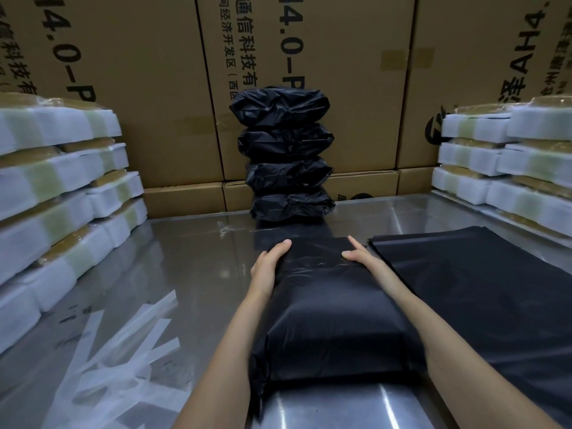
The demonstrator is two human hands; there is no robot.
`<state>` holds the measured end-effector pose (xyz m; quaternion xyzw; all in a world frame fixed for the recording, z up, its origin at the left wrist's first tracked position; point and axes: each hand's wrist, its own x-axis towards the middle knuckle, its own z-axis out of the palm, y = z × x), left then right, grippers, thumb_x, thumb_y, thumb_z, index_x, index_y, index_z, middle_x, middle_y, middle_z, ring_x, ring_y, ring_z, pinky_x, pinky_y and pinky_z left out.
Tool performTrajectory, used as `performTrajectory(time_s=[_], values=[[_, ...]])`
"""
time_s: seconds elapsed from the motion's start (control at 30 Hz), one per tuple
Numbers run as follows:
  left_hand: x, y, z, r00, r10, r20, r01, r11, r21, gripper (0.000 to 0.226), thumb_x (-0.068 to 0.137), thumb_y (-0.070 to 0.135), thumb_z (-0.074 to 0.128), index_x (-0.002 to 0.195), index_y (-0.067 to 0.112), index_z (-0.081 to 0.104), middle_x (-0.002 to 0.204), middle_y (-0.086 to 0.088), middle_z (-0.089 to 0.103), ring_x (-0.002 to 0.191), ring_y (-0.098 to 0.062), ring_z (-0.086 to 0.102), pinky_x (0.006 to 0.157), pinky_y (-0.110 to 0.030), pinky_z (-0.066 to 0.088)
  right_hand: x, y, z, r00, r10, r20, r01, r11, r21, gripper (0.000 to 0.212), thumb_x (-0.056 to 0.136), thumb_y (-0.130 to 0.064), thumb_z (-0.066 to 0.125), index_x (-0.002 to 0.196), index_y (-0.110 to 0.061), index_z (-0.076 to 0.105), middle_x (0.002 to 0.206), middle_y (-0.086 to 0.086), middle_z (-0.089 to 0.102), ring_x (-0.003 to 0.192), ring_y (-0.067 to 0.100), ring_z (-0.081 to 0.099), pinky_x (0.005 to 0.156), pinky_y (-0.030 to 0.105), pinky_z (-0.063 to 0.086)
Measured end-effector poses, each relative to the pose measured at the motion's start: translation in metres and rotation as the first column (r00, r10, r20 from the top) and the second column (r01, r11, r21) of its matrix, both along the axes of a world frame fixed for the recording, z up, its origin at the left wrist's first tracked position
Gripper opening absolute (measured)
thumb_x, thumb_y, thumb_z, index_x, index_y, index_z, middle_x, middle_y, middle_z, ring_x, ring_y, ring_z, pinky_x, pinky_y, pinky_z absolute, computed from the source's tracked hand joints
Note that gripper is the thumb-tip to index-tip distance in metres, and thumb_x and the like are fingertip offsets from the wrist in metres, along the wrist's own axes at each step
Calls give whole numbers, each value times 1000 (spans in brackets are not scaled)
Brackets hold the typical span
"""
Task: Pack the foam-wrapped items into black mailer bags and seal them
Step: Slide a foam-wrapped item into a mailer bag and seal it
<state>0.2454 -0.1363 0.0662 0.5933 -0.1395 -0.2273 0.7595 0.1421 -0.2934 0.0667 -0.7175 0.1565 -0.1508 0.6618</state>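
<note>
While it lies on the steel table (192, 261), the filled black mailer bag (328, 308) is pressed at its far end by the left hand (270, 262) and right hand (360, 257) (fingers straight, held together). Empty black bags (464, 274) are laid just beside it on the right, and four packed bags (286, 153) are stacked behind.

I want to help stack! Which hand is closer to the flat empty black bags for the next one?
The right hand. It rests on the filled black mailer bag right beside the flat pile of empty black plastic bags; the left hand is on the far side.
</note>
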Motion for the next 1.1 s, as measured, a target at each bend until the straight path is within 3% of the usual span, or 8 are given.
performTrajectory(time_s=[0.2, 0.3, 0.4, 0.53, 0.63, 0.73, 0.93, 1.1], values=[[-2, 0, 7, 997, -42, -67, 44, 998, 37, 105, 52, 57, 75, 142, 16, 41, 142, -14, 46, 129, -33, 45, 111, -47, 33, -6, 3, 14, 997, 33, -73, -37, 997, -66, 56, 98, -19, 44, 150, -28, 24, 151, -4, 28, 125, 8, 40, 81, 5, 36], [-9, 2, 15, 995, -42, -88, 38, 998, -41, 94, 57, 44, 76, 138, 8, 44, 130, -14, 56, 116, -30, 57, 105, -43, 42, -20, 12, 31, 1000, 9, -28, -11, 997, -74, 53, 95, -31, 49, 143, -44, 33, 134, -15, 38, 100, -4, 48, 75, 10, 42], [-10, 9, 21, 993, -85, -86, 79, 994, -71, 23, 76, 25, 65, 88, 7, 74, 92, -12, 71, 79, -19, 70, 72, -23, 56, -32, 25, 49, 999, -24, 22, 27, 987, -155, 50, 89, -52, 51, 137, -55, 38, 138, -21, 40, 120, 3, 41, 95, 24, 30], [-10, 17, 20, 988, -136, -76, 123, 979, -162, 40, 85, 14, 51, 51, 14, 72, 61, -5, 69, 53, -12, 66, 46, -15, 48, -33, 46, 72, 998, -60, -18, 48, 914, -403, 82, 77, -62, 60, 147, -44, 21, 157, -10, 14, 144, 16, 17, 117, 41, 20], [-7, 26, 33, 997, -49, -53, 34, 966, -255, 21, 77, 14, 57, 64, 7, 72, 78, -11, 71, 67, -17, 70, 55, -19, 53, -50, 42, 83, 973, -89, -211, 29, 962, -272, 124, 43, -83, 68, 147, -46, 10, 152, -7, 22, 135, 24, 36, 103, 39, 38], [-5, 35, 49, 994, 58, -98, -89, 932, -352, 44, 74, 18, 64, 113, -3, 60, 126, -22, 57, 114, -32, 58, 98, -39, 47, -70, 43, 90, 951, 121, -285, -146, 987, -71, 115, 29, -85, 73, 131, -53, 31, 119, -14, 56, 101, 12, 63, 73, 24, 50], [0, 33, 40, 950, 108, -295, -253, 817, -518, 44, 94, 43, 45, 129, 16, 50, 87, -11, 74, 74, -18, 72, 60, -28, 58, -21, 10, 99, 987, -75, -144, 88, 992, 85, 62, 77, -51, 67, 126, -14, 58, 91, 10, 69, 84, 25, 65, 84, 32, 45], [2, 14, 4, 870, 60, -490, -228, 929, -292, 58, 92, 57, 36, 141, 26, 42, 142, -11, 46, 128, -31, 45, 107, -41, 26, 24, -17, 165, 910, -327, 253, 318, 945, 78, 82, 70, -57, 73, 136, -19, 43, 122, 0, 61, 108, 24, 62, 82, 33, 52]])
